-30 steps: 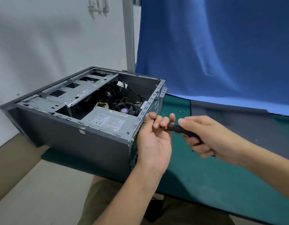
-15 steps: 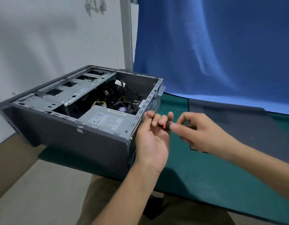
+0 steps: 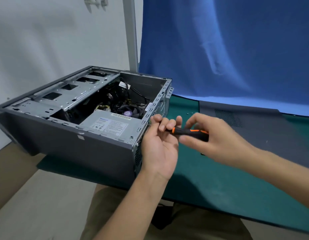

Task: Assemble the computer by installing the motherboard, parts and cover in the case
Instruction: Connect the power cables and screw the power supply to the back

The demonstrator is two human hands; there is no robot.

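A dark grey metal computer case (image 3: 77, 149) sits at the left end of the green-topped table (image 3: 211, 181), open side up and cover off. Inside, a silver box-shaped power supply with a white label (image 3: 114, 124) fills the near right corner. A round black cooler fan with a purple centre label (image 3: 128, 113) lies just behind it, and black cables (image 3: 133, 94) loop further back. A bare steel drive cage with rectangular cut-outs (image 3: 72, 91) spans the left of the opening.

Both hands are at the case's right-hand wall, near its top edge. The left hand (image 3: 159, 149) has its palm turned toward the person. Its grip is curled round the front end of a black-handled screwdriver with orange bands (image 3: 190, 133). The shaft and tip are hidden behind those fingers, so I cannot tell what the tip touches. The right hand (image 3: 219, 141) holds the handle, its grip pinching it with the thumb below and the fingers above. The screwdriver lies roughly level, pointing left at the case wall.

Beyond the right hand, a flat grey cover panel with a vent grille (image 3: 257, 123) lies on the table, apart from the case, its far edge under a hanging blue cloth (image 3: 228, 49). A few tiny screws (image 3: 190, 113) lie on the table between case and panel. A grey upright pole (image 3: 131, 32) stands behind the case, by the pale wall (image 3: 37, 40).
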